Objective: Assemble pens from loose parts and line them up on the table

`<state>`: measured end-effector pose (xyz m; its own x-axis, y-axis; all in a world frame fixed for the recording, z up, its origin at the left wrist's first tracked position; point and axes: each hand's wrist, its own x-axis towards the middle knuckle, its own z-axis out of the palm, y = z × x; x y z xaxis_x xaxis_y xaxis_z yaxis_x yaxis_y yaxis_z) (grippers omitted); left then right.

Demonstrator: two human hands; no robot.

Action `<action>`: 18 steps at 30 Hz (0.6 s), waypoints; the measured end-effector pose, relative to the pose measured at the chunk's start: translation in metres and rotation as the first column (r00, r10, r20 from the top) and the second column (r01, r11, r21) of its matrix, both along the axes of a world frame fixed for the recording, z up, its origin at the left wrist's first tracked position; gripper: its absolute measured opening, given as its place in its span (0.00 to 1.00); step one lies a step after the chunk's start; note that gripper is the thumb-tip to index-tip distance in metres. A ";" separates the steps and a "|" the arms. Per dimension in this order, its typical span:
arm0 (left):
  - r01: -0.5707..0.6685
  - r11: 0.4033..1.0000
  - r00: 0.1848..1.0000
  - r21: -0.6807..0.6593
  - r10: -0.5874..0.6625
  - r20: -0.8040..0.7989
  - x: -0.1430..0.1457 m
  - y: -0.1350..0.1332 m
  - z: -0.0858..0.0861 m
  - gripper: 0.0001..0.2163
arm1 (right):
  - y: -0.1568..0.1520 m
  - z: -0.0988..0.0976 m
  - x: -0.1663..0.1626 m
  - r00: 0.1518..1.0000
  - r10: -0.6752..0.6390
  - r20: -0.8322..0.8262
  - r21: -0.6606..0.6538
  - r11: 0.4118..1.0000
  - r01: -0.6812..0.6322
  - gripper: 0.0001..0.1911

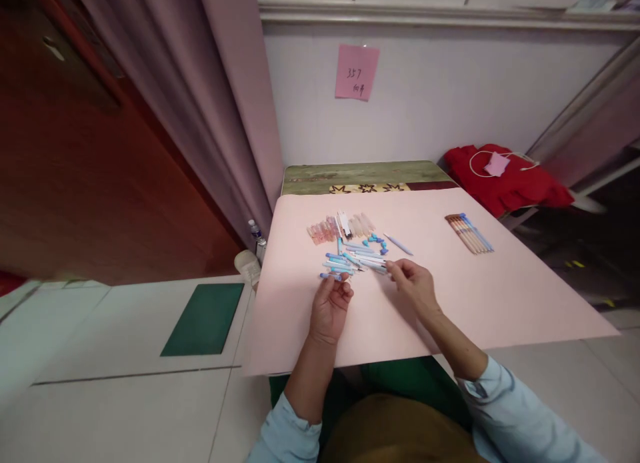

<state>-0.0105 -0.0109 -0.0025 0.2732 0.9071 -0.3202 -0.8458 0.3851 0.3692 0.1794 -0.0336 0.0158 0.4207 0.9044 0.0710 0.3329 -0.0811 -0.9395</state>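
Observation:
My left hand (331,313) is half curled, palm up, with its thumb and fingers at a short blue pen piece (329,276). My right hand (414,286) pinches the near end of a slim whitish pen (374,266), which points left over the pile. Blue and white pens and pen parts (345,258) lie loosely heaped just beyond both hands. Small blue pieces (376,239) form a loose curve behind the heap. One lilac-blue pen (399,243) lies apart, to the right of these. Fingers partly hide the ends of what they hold.
Behind the heap lie pinkish translucent pieces (323,229), white sticks (344,224) and pale translucent pieces (361,224). A row of assembled brown and blue pens (469,233) lies farther right on the pink-covered table (500,303). Red cloth (505,183) with a cable sits beyond the right edge.

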 end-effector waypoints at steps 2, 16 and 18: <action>-0.001 1.000 1.000 0.025 0.002 -0.014 0.001 -0.001 0.000 0.05 | -0.013 -0.008 0.020 0.991 -0.116 0.072 -0.029 0.993 0.118 0.23; -0.013 0.997 1.000 0.071 0.014 -0.013 0.002 0.000 0.000 0.05 | -0.024 -0.027 0.022 0.937 -0.125 0.325 0.018 0.992 0.126 0.22; -0.016 0.998 1.000 0.063 0.017 -0.019 0.002 0.000 0.001 0.05 | -0.023 -0.027 0.023 0.939 -0.110 0.327 0.021 0.994 0.109 0.22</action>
